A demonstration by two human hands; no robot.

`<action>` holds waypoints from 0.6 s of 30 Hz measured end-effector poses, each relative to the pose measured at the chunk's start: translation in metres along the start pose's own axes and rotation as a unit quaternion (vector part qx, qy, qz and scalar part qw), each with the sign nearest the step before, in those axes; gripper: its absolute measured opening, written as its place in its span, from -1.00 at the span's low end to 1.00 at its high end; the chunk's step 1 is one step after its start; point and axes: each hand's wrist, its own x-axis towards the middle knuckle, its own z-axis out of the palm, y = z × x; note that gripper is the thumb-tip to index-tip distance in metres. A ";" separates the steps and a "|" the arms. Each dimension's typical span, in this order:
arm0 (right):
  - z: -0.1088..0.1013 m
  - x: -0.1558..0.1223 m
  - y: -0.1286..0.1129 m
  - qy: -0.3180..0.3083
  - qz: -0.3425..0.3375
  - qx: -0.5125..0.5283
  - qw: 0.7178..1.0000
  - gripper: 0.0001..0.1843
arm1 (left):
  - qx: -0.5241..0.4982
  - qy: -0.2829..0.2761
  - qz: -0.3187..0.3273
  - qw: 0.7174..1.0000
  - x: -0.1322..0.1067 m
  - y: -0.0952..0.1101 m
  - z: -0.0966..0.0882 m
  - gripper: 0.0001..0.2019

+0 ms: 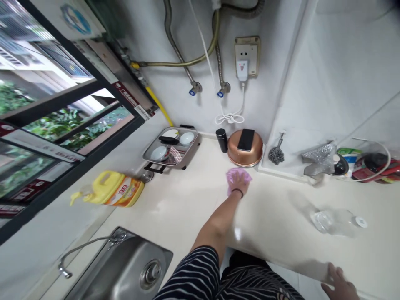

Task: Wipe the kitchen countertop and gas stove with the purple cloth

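My left hand [238,183] is pressed down on a pink cleaning cloth [231,174] on the white countertop [193,200], the cloth bunched under and around its fingers. Just beyond the cloth is a round copper-coloured pot [245,153], seemingly upside down, with a black phone [246,139] lying on it. A black cylindrical bottle [221,140] stands to the pot's left. At the lower right, my right hand [341,284] is by the counter's front edge, fingers apart and holding nothing.
An electric pan [190,153] with white bowls stands in the back corner. A yellow detergent jug [117,189] sits by the window, above the steel sink [125,266]. To the right lies a clear plastic bottle [340,222]. A steel scourer [276,155] hangs on the wall.
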 end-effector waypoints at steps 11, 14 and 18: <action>0.010 0.001 0.012 -0.015 0.010 0.034 0.999 -0.46 | -0.043 -0.075 0.310 0.947 -0.106 0.096 0.126 -0.41; 0.013 0.002 0.013 -0.009 0.020 0.037 0.999 -0.46 | -0.040 -0.050 0.244 0.968 -0.091 0.058 0.103 -0.31; 0.012 0.001 0.010 -0.007 0.024 0.030 0.999 -0.35 | -0.008 0.004 0.136 0.991 -0.039 0.026 0.046 -0.26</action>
